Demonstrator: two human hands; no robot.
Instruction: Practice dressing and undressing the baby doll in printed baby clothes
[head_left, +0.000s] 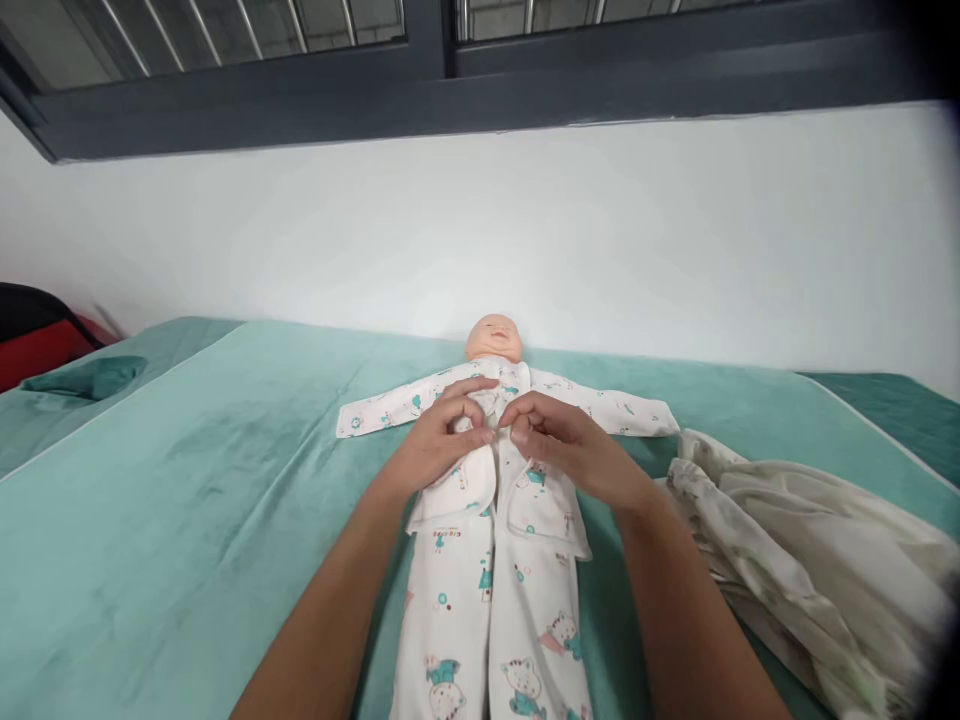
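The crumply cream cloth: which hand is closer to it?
Right. The right hand is at the patterned shirt, on the side toward the cream cloth. The left hand is at the shirt too, but on the side away from the cloth.

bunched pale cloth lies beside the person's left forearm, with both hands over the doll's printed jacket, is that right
Not quite: the bunched pale cloth lies beside the right forearm, not the left, as the head view shows. The left hand and right hand are indeed over the doll's printed jacket.
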